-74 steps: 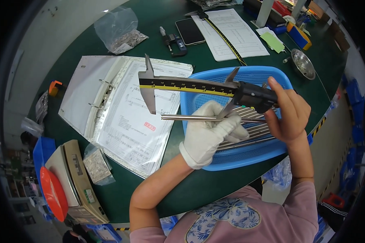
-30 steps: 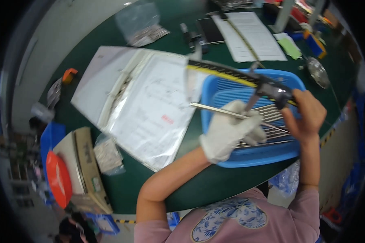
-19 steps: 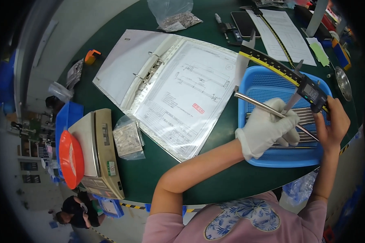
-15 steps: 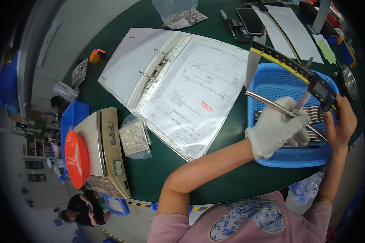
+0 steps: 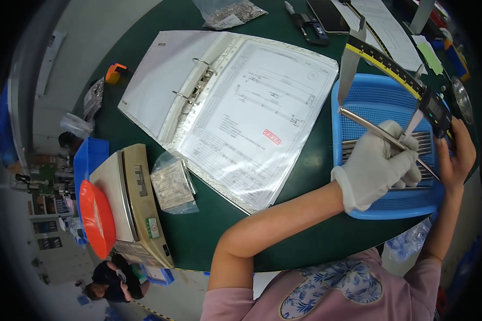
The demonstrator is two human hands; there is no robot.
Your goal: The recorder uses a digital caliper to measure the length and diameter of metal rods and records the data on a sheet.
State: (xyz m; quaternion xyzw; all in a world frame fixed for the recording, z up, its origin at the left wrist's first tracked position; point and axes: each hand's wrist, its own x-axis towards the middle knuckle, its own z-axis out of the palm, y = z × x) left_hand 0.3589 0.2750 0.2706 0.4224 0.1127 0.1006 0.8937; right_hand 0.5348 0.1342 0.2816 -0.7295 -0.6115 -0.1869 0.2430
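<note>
My left hand (image 5: 377,168), in a white glove, grips a slim shiny metal rod (image 5: 367,122) that slants down to the right. My bare right hand (image 5: 457,155) holds a digital caliper (image 5: 388,64) with a yellow-striped scale. The caliper's jaws are spread wide. One jaw tip is at the rod's upper left end; the other reaches down to the rod beside my gloved fingers. Whether the jaws touch it I cannot tell. Both hands are over a blue plastic basket (image 5: 336,155), where several similar metal rods (image 5: 424,147) lie, partly hidden by my left hand.
An open ring binder (image 5: 241,123) with a technical drawing lies left of the basket. Farther left are a bag of small parts (image 5: 173,184), a scale (image 5: 139,203) and an orange-red tray (image 5: 96,219). Another caliper (image 5: 377,37) and a phone (image 5: 328,15) lie behind. Another person (image 5: 115,281) is in the background.
The view has shifted a little. My hands, with the rod and caliper, have moved slightly right over the basket. Both grips are unchanged, and the jaws remain wide apart along the rod.
</note>
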